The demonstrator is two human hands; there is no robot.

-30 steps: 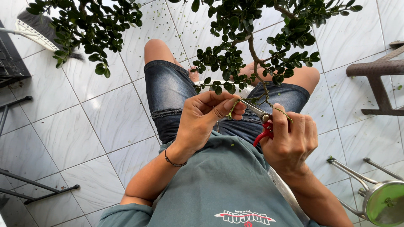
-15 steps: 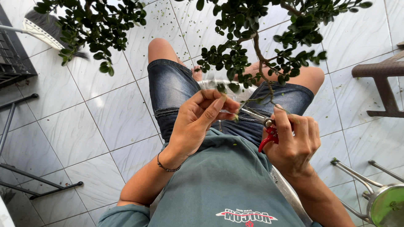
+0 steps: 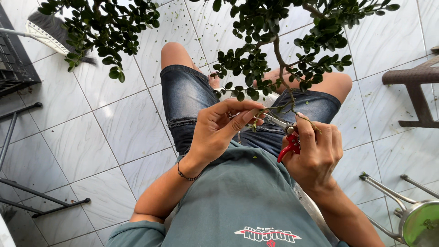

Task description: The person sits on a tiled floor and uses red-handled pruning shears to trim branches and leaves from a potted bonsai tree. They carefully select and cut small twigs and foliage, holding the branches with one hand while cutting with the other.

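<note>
A small leafy tree (image 3: 274, 50) with thin brown branches hangs over my lap. My left hand (image 3: 219, 130) pinches a thin twig tip (image 3: 263, 111) between thumb and fingers. My right hand (image 3: 315, 153) grips red-handled pruning scissors (image 3: 289, 137), whose metal blades point left toward that twig, close to my left fingertips. I sit in denim shorts and a grey-green shirt, knees apart.
White tiled floor (image 3: 114, 132) is littered with small leaf bits. A broom (image 3: 45, 39) lies at upper left, dark metal legs (image 3: 27, 192) at left. A brown chair (image 3: 414, 87) stands at right, a metal stool with green seat (image 3: 418, 222) at lower right.
Both hands have stayed together at the twig, drifting slightly. The view has shifted a little, so the branches sit lower over my hands.
</note>
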